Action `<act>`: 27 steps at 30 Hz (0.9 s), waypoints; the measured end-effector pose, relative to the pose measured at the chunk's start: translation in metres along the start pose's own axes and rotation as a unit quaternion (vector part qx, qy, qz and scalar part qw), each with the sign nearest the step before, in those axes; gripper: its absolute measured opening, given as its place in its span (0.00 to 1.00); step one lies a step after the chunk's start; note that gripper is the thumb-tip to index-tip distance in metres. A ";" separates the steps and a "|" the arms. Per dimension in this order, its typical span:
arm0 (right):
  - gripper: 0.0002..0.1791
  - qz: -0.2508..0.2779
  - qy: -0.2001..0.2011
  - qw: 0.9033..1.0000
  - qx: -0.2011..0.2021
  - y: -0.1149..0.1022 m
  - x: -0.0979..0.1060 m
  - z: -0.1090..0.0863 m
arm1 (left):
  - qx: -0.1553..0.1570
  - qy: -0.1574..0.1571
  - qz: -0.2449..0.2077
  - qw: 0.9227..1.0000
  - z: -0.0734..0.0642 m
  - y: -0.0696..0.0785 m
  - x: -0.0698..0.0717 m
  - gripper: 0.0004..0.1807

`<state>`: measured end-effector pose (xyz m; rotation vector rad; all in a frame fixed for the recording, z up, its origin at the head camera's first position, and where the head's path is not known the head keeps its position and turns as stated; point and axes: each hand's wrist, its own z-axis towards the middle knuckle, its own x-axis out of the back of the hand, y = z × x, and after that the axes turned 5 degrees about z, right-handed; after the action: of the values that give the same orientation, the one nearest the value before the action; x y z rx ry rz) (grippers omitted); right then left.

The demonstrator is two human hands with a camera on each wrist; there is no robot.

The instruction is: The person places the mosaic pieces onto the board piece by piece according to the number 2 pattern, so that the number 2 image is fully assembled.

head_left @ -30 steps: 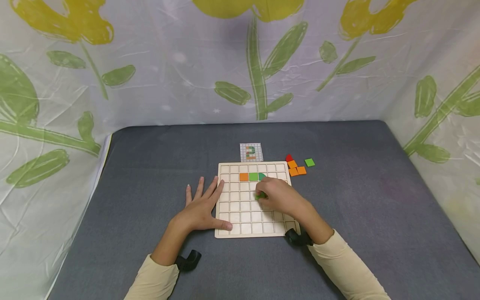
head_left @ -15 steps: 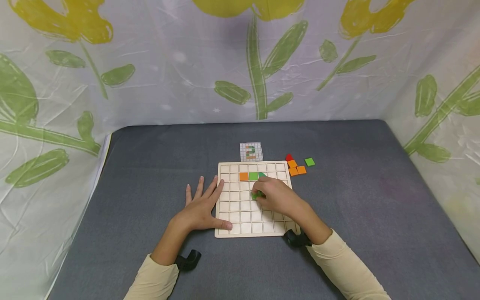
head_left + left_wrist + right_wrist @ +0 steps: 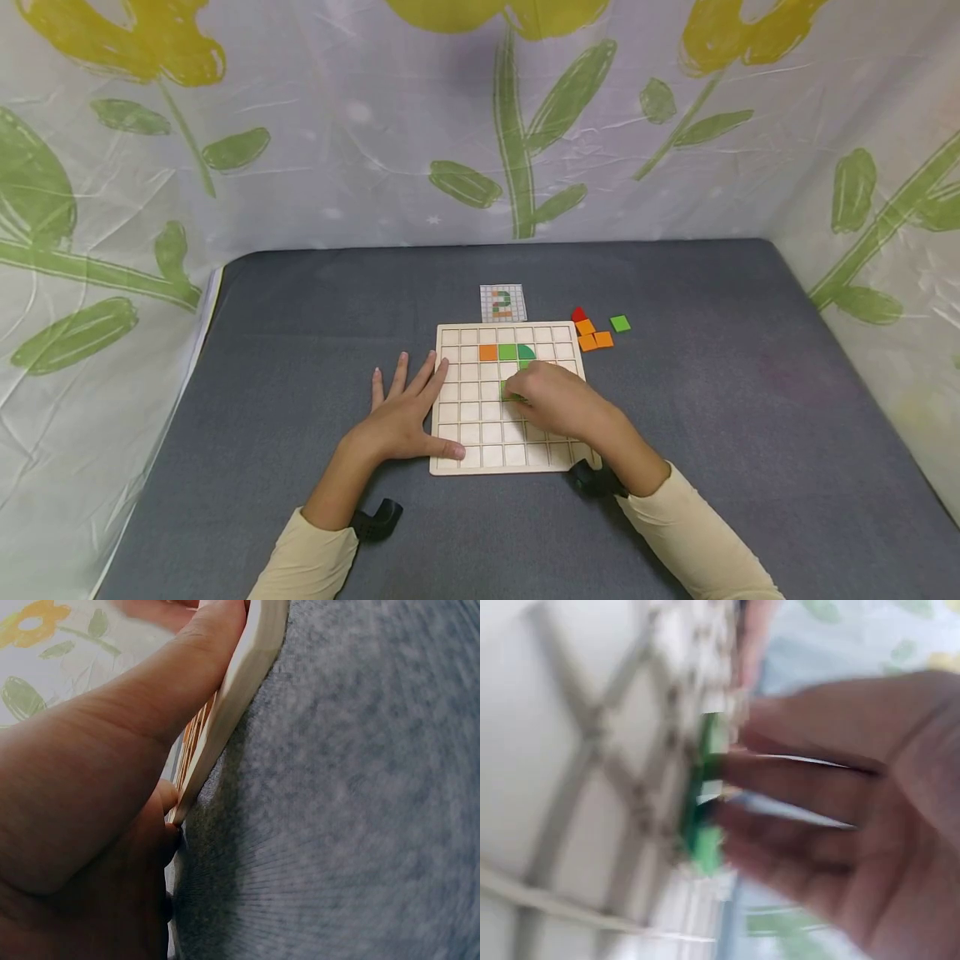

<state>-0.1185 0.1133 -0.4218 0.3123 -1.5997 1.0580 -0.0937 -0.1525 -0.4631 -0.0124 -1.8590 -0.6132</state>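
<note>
Green tile is being pinched by the right hand; the spread left hand is steadying the wooden grid board. Aligning edges before pressing should be helping.

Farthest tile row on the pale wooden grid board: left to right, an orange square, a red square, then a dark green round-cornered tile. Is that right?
Not the middle one: the head view shows a light green square tile there, not red. The orange square tile on its left and dark green round-cornered tile on its right are as you said.
</note>
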 end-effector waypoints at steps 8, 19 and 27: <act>0.22 -0.078 -0.144 0.982 -0.097 -0.029 0.005 -0.016 | 0.000 0.002 0.003 1.000 0.001 0.000 0.000 0.72; 0.22 -0.027 -0.093 0.994 -0.057 -0.019 0.009 -0.012 | 0.000 -0.003 -0.001 1.000 0.000 0.001 0.001 0.72; 0.12 0.039 0.030 0.996 -0.072 0.050 0.039 -0.010 | 0.000 -0.006 0.001 1.000 -0.001 0.001 0.001 0.72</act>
<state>-0.1590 0.1614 -0.4107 0.1208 -1.6341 0.9964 -0.0933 -0.1522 -0.4621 -0.0180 -1.8697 -0.6133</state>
